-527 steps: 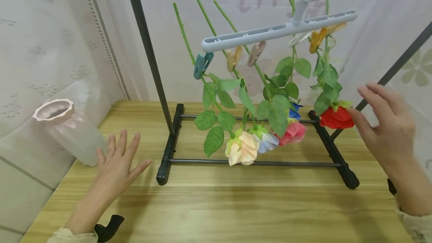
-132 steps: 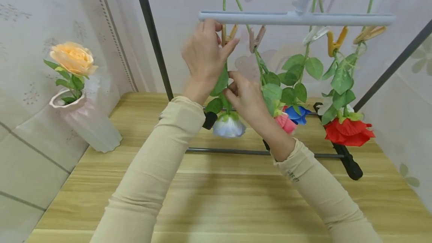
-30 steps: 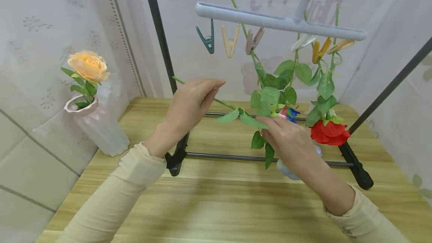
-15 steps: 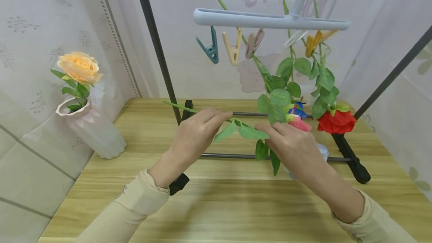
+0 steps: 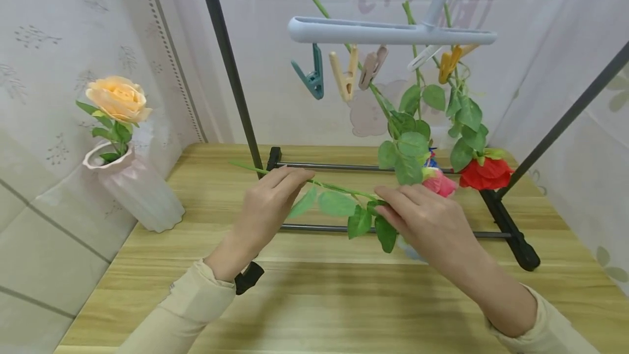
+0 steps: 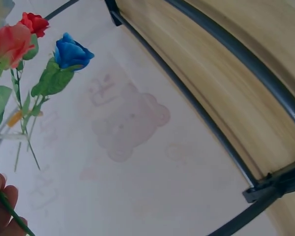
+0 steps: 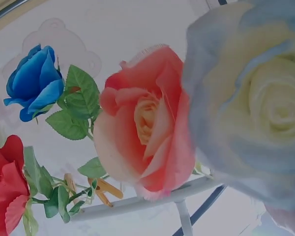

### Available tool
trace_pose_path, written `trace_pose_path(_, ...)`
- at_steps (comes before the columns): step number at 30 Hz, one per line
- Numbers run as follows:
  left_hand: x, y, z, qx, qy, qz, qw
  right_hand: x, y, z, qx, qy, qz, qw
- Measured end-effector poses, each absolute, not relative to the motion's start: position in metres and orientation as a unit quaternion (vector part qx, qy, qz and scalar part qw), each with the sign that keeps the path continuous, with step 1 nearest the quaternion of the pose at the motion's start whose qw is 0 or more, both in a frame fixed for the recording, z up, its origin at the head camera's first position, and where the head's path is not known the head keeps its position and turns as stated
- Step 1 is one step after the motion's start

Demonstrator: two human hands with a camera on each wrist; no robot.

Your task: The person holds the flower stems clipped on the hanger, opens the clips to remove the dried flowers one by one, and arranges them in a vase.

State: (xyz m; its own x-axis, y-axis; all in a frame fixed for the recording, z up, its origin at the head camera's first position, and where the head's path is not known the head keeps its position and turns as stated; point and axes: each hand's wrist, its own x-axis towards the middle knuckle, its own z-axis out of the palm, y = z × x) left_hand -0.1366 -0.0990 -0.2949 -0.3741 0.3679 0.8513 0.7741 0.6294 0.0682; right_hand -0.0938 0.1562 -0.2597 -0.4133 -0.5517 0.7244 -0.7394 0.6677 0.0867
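Note:
Both hands hold an artificial pale blue-white rose [image 7: 280, 108], its green stem [image 5: 339, 187] lying nearly level between them. My left hand [image 5: 267, 214] pinches the stem toward its bare end. Near the bloom, my right hand [image 5: 432, 225] grips the leafy part; it hides most of the flower in the head view. Above hangs a light-blue hanger [image 5: 388, 33], with a teal clip [image 5: 314, 78] and a cream clip [image 5: 346, 78] holding nothing. A pink rose [image 5: 439, 182], a red rose [image 5: 486, 173] and a blue rose [image 7: 34, 83] hang upside down from other clips.
A white-pink vase [image 5: 142, 195] with a peach rose [image 5: 118, 98] stands at the table's left. The rack's left post [image 5: 231, 64], right post [image 5: 560, 124] and low crossbars [image 5: 319, 228] frame the work area on the wooden table [image 5: 314, 310].
The peach rose went from the hanger into the vase. The blue-white rose has come off the cream clip. Over the last second, its stem has dropped lower and levelled out between the hands.

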Motion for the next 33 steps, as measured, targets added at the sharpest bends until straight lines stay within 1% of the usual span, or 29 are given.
trace_pose_path(4, -0.137, -0.108, -0.300, -0.358, -0.794, -0.254, 0.420, -0.090, 0.158, -0.255, 0.383, -0.834, 0.139, 0.373)
trace_pose_path(7, -0.137, -0.114, -0.303, -0.356, -0.794, -0.264, 0.416, -0.089, 0.163, -0.250, 0.372, -0.834, 0.185, 0.362)
trace_pose_path(10, -0.137, -0.121, -0.306, -0.350, -0.795, -0.272, 0.413, -0.091, 0.170, -0.244, 0.360, -0.825, 0.241, 0.364)
trace_pose_path(15, -0.133, -0.135, -0.311, -0.322, -0.809, -0.277, 0.405, -0.107, 0.180, -0.235, 0.318, -0.805, 0.308, 0.394)
trace_pose_path(18, -0.130, -0.142, -0.314, -0.303, -0.818, -0.279, 0.401, -0.121, 0.182, -0.231, 0.287, -0.805, 0.341, 0.391)
trace_pose_path(23, -0.126, -0.153, -0.317, -0.271, -0.822, -0.295, 0.405, -0.140, 0.179, -0.231, 0.241, -0.837, 0.360, 0.334)
trace_pose_path(28, -0.123, -0.163, -0.318, -0.234, -0.816, -0.316, 0.424, -0.158, 0.166, -0.233, 0.212, -0.869, 0.371, 0.249)
trace_pose_path(33, -0.123, -0.168, -0.319, -0.225, -0.795, -0.344, 0.447, -0.171, 0.157, -0.232, 0.176, -0.883, 0.401, 0.169)
